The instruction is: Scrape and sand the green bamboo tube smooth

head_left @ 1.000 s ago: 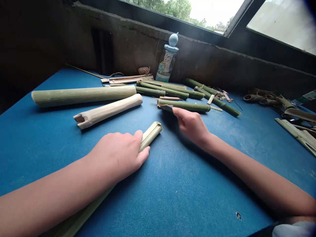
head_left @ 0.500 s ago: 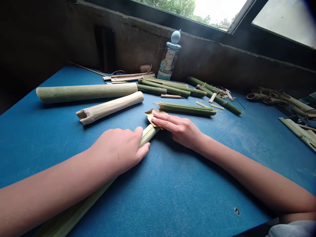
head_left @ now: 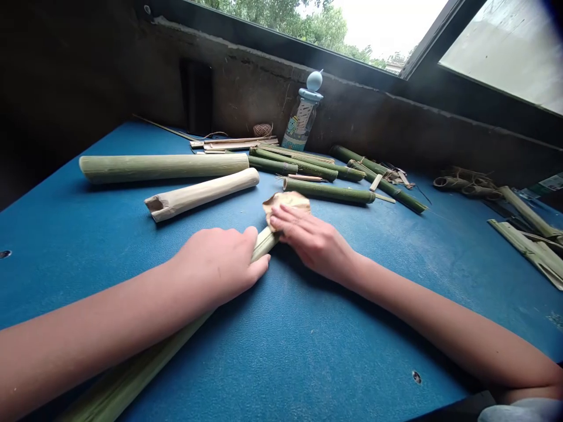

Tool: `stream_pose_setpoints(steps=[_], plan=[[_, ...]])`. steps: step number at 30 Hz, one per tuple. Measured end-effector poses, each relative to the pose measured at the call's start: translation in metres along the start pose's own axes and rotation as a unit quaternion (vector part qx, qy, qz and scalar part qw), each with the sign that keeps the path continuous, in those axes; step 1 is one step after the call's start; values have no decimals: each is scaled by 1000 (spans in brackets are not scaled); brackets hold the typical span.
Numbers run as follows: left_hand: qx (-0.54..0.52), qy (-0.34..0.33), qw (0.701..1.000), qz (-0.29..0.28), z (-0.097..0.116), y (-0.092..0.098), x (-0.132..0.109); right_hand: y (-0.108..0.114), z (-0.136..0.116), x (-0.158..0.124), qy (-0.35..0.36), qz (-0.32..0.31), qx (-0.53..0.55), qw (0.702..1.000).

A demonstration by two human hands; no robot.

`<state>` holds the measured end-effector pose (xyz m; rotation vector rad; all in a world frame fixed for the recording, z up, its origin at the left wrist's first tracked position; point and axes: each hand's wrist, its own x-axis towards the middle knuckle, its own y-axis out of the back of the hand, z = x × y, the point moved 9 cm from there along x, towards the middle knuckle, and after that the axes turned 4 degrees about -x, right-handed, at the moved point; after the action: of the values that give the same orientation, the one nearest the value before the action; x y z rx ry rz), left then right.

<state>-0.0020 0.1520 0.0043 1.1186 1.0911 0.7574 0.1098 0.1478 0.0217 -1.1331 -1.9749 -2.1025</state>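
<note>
A long pale-green bamboo pole (head_left: 153,366) slants from the bottom left up to the middle of the blue table. My left hand (head_left: 222,258) is wrapped over it from above, thumb on the near side. Around the pole's far end lies a creased tan sheet that looks like sandpaper (head_left: 292,201). My right hand (head_left: 321,241) presses this sheet onto the bamboo with its fingers close together. The sheet and my fingers hide the pole's tip, and my left forearm covers part of its length.
Beyond my hands lie a thick bamboo tube (head_left: 165,167), a peeled pale tube (head_left: 202,194) and a short green tube (head_left: 329,191). A bottle (head_left: 301,123) and a twine ball (head_left: 263,130) stand by the wall. More bamboo pieces (head_left: 528,249) lie at right.
My right hand and the sandpaper have shifted slightly along the pole's far end, and more of the sheet shows above my fingers. My left hand keeps its hold. The camera view has tilted slightly.
</note>
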Motion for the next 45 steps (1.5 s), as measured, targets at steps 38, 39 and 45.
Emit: stream_pose_setpoints(steps=[38,39,45], plan=[[-38,43,997,-54,3,-15,-17,2,-2,-4,30,-4,-7,1000],[-39,44,997,-57,2,-15,-17,3,3,-4,0,3,-22,1000],[-35,37,998,-46,3,-11,-16,0,-7,-5,62,-18,-13,998]])
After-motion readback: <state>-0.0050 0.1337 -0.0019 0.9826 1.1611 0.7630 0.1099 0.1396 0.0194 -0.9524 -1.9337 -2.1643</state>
